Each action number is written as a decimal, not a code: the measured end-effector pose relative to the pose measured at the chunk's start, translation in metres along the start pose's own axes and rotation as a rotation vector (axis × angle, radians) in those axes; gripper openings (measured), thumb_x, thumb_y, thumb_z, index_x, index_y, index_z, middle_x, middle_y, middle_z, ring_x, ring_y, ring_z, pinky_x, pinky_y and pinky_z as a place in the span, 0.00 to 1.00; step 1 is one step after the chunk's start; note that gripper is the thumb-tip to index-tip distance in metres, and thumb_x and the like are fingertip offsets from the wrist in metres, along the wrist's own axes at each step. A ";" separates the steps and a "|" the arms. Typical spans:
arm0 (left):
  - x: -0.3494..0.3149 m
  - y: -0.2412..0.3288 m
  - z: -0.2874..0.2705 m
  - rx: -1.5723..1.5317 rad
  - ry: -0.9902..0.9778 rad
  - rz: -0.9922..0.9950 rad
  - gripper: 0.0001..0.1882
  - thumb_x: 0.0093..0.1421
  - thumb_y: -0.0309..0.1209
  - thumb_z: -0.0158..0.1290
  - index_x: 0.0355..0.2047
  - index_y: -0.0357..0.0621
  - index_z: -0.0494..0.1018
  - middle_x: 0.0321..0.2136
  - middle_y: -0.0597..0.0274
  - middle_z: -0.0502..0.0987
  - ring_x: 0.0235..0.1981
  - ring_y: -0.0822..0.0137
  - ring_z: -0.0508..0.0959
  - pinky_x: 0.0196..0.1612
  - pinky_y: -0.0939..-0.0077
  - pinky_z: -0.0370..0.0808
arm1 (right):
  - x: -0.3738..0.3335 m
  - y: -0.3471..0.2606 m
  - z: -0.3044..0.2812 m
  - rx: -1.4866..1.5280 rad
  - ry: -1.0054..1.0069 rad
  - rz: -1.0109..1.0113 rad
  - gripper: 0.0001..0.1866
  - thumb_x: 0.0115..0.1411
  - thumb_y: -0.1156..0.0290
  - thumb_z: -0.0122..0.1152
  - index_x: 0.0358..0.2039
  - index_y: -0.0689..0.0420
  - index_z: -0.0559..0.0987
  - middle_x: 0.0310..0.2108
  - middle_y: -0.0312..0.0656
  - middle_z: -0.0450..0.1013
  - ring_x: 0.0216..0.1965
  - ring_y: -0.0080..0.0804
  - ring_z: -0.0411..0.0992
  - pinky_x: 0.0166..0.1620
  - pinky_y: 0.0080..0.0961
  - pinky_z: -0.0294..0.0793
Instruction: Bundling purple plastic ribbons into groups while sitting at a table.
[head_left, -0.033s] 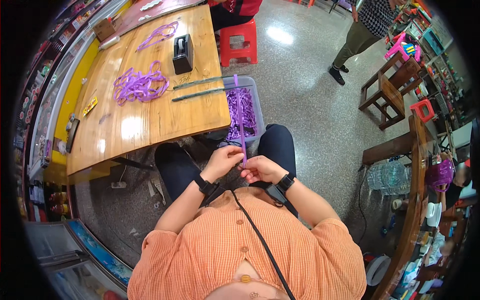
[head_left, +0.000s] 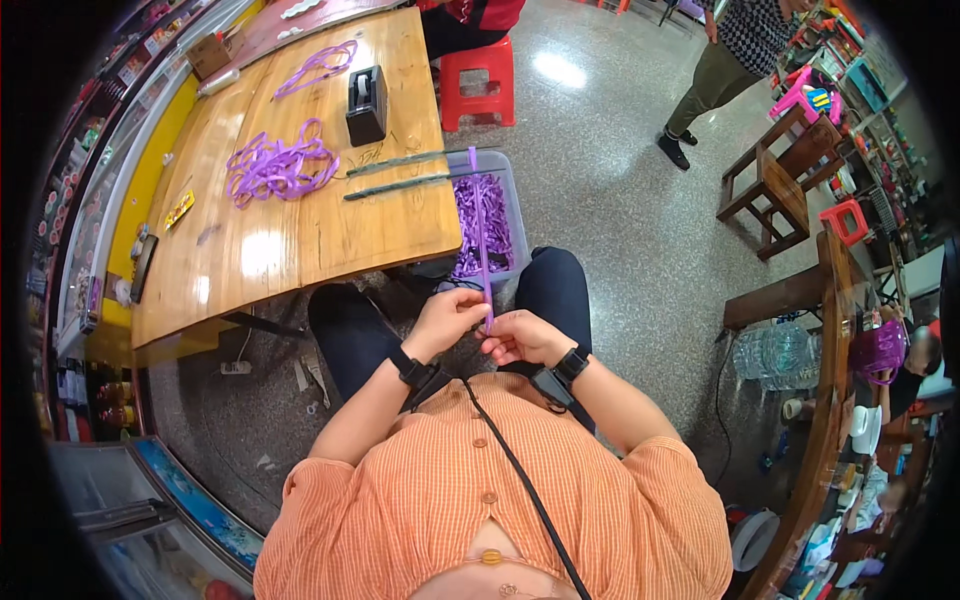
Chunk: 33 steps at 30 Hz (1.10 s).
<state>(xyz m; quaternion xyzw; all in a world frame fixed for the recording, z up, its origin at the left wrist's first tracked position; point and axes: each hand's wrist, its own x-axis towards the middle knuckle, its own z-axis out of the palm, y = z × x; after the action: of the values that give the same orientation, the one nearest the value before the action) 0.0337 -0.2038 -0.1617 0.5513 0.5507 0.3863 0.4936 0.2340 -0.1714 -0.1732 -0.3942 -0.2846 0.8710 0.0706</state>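
Observation:
My left hand (head_left: 447, 322) and my right hand (head_left: 525, 338) meet above my lap, fingertips pinched on the lower end of a narrow purple ribbon strip (head_left: 482, 240). The strip runs away from me over a clear plastic bin (head_left: 516, 225). Inside the bin lie many short purple ribbon pieces (head_left: 466, 215). Two thin dark green rods (head_left: 390, 188) stick out from the table's right edge over the bin, and the strip's far part crosses them. Whether it is fastened there, I cannot tell. Each wrist wears a black band.
On the wooden table (head_left: 350, 235) lie a loose purple ribbon heap (head_left: 275, 165), another ribbon bundle (head_left: 318, 68) and a black tape dispenser (head_left: 367, 112). A red stool (head_left: 478, 90) with a seated person stands beyond. Another person (head_left: 715, 75) stands at far right, near a wooden chair (head_left: 775, 185).

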 end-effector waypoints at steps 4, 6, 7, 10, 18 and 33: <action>0.003 0.012 -0.004 -0.147 -0.164 -0.131 0.12 0.61 0.33 0.60 0.39 0.37 0.79 0.26 0.67 0.79 0.25 0.79 0.75 0.28 0.82 0.72 | 0.000 -0.003 0.004 -0.003 0.025 -0.003 0.12 0.66 0.69 0.51 0.43 0.62 0.78 0.29 0.41 0.80 0.23 0.25 0.77 0.29 0.22 0.81; -0.001 0.010 -0.010 -0.078 -0.184 -0.102 0.11 0.61 0.32 0.60 0.38 0.36 0.79 0.25 0.68 0.78 0.25 0.79 0.74 0.28 0.82 0.71 | 0.002 -0.005 0.007 -0.004 0.041 -0.015 0.12 0.66 0.68 0.52 0.43 0.62 0.78 0.29 0.42 0.80 0.23 0.26 0.77 0.30 0.23 0.80; -0.003 0.011 -0.011 -0.006 -0.207 -0.071 0.10 0.61 0.32 0.60 0.37 0.36 0.80 0.25 0.68 0.78 0.25 0.79 0.74 0.28 0.82 0.71 | 0.003 -0.007 0.010 -0.014 0.080 -0.041 0.10 0.65 0.68 0.53 0.39 0.61 0.79 0.29 0.41 0.79 0.23 0.26 0.77 0.29 0.22 0.80; -0.009 0.013 -0.012 0.010 -0.242 -0.011 0.10 0.62 0.32 0.59 0.36 0.36 0.80 0.26 0.69 0.78 0.25 0.80 0.73 0.29 0.82 0.70 | 0.014 -0.011 0.007 -0.073 0.182 -0.159 0.09 0.64 0.68 0.56 0.34 0.60 0.79 0.27 0.40 0.78 0.22 0.26 0.76 0.27 0.22 0.79; 0.008 0.008 -0.026 -0.127 -0.061 -0.054 0.12 0.65 0.31 0.55 0.45 0.39 0.80 0.35 0.65 0.82 0.32 0.78 0.77 0.35 0.81 0.75 | 0.012 0.003 0.008 -0.193 0.208 -0.181 0.10 0.63 0.66 0.62 0.33 0.60 0.80 0.25 0.38 0.78 0.20 0.23 0.74 0.25 0.20 0.76; 0.013 -0.001 -0.007 -0.088 -0.113 -0.061 0.14 0.61 0.37 0.61 0.32 0.35 0.81 0.24 0.67 0.80 0.25 0.79 0.76 0.29 0.80 0.73 | -0.001 -0.006 -0.001 -0.148 0.096 -0.172 0.11 0.64 0.65 0.56 0.41 0.59 0.79 0.29 0.38 0.78 0.24 0.23 0.75 0.30 0.22 0.79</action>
<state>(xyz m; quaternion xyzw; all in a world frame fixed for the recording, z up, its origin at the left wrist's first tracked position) 0.0280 -0.1901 -0.1622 0.5330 0.5211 0.3631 0.5590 0.2348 -0.1665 -0.1698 -0.4137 -0.3771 0.8185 0.1295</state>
